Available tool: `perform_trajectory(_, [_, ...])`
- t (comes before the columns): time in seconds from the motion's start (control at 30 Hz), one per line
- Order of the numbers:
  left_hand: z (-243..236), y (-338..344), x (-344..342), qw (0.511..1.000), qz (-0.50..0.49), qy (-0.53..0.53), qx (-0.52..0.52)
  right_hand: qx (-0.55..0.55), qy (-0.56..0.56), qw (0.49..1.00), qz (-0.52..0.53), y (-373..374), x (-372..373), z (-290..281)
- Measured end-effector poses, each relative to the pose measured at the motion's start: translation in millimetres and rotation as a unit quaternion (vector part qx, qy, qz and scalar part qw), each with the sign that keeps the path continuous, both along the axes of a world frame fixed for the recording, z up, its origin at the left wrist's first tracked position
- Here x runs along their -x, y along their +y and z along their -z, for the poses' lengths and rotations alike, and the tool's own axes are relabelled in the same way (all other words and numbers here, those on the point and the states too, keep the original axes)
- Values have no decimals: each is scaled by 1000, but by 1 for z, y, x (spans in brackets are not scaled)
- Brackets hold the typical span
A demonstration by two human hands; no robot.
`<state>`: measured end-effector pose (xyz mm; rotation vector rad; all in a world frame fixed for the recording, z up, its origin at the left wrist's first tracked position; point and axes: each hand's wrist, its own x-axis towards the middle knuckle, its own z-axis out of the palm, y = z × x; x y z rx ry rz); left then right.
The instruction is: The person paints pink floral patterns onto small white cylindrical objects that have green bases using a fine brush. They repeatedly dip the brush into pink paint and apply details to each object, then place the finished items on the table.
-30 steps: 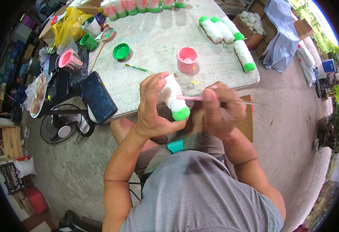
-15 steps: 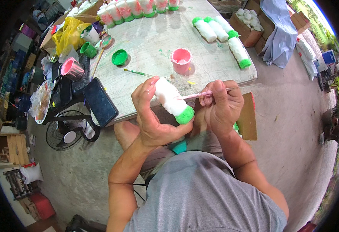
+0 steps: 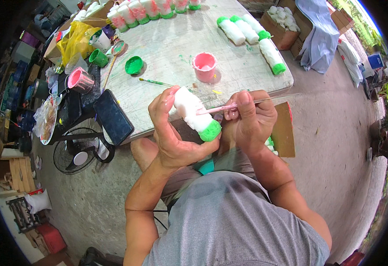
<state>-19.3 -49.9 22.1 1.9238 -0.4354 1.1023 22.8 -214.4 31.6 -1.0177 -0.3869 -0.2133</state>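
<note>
Tilted between the fingers and thumb of my left hand (image 3: 169, 133) is a white moulded candle-like cylinder (image 3: 187, 104) with a green-painted end. My right hand (image 3: 254, 117) pinches a paintbrush (image 3: 223, 108) with pink on its handle. The brush tip touches the white side of the cylinder, where faint pink shows. Beyond my hands, a pink cup (image 3: 204, 66) of pink paint stands on the table. A second paintbrush (image 3: 156, 83) lies near a green paint lid (image 3: 134, 65).
Several pink-and-green painted cylinders (image 3: 149, 9) line the far edge of the white table (image 3: 172, 44). White cylinders with green ends (image 3: 271, 55) lie at the right. A phone (image 3: 113, 117) rests at the left edge, above a fan (image 3: 76, 153). A cardboard box (image 3: 283, 133) stands by my right hand.
The brush tip has shifted slightly left and stays against the cylinder. Both hands keep their grips; the whole view has moved a little.
</note>
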Motion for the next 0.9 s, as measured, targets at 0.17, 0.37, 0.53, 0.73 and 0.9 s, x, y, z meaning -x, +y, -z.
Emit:
perform_trajectory(0.17, [0,1,0,1000,3,-4,-7,36,-14,999,34,-2,-2,-1])
perform_trajectory(0.37, [2,1,-2,1000,1,-11,-8,55,-37,997,46,-3,3,-3])
perform_trajectory(0.53, [0,2,1,1000,11,7,-20,52,-38,996,64,-5,0,-2])
perform_trajectory(0.73, [0,2,1,1000,12,9,-15,73,-70,993,63,-4,-1,-2])
perform_trajectory(0.9, [3,2,0,999,39,2,22,-14,-30,998,46,-10,-5,-6])
